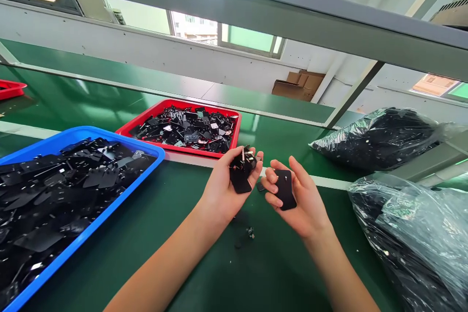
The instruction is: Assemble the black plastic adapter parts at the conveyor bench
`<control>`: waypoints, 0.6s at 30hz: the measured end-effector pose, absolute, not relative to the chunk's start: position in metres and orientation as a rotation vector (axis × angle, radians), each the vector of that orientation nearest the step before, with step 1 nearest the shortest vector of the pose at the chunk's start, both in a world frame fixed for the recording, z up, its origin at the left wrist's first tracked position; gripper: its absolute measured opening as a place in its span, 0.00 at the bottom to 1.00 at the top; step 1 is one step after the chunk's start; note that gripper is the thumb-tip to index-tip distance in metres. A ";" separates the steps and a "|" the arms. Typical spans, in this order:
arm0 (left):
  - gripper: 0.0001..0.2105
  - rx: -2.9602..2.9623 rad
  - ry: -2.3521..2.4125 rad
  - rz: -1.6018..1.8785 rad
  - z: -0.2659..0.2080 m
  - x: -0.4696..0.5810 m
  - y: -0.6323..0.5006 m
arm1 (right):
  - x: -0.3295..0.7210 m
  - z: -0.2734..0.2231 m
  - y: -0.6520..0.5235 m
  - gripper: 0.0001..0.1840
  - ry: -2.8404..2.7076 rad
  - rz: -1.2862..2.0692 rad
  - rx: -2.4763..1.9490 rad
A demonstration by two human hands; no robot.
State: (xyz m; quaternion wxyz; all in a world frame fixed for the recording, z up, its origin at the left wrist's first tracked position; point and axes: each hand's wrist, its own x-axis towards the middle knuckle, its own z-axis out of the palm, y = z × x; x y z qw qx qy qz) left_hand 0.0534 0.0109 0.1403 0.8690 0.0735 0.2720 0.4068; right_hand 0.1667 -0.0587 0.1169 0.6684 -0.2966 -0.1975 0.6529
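Black and flat, with rounded corners and a small bright spot near its top, a plate [286, 191] lies in the right hand [305, 202], whose fingers curl over its left edge while the thumb stands away from it. Just beside, the left hand [218, 184] is curled round a bunch of black pieces [240, 180], one broad flat piece at the bottom and small shiny bits above. Both hands are above the middle of the green tabletop [186, 195], where a few small loose parts [250, 233] lie below them. Toward the left edge of the tabletop is a blue tray [161, 154] heaped with dark pieces; beyond it, nearer the far edge, a red tray [238, 131] holds more of the same, mixed with silvery bits. A clear plastic bag [413, 234] with dark contents lies along the right side, and a second bag [383, 139] lies behind it toward the far right corner. Past the far edge, folded cardboard [300, 87] leans near the white wall [175, 56]
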 end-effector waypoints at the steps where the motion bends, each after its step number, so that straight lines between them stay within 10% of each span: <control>1: 0.02 0.149 0.562 0.841 0.141 0.053 0.010 | 0.167 0.115 -0.059 0.15 -0.507 1.418 -0.680; 7: 0.03 0.256 0.491 0.731 0.140 0.056 0.002 | 0.178 0.108 -0.055 0.13 -0.990 0.841 -1.125; 18: 0.05 0.622 0.438 0.638 0.128 0.060 0.002 | 0.188 0.122 -0.061 0.11 -1.233 0.765 -1.391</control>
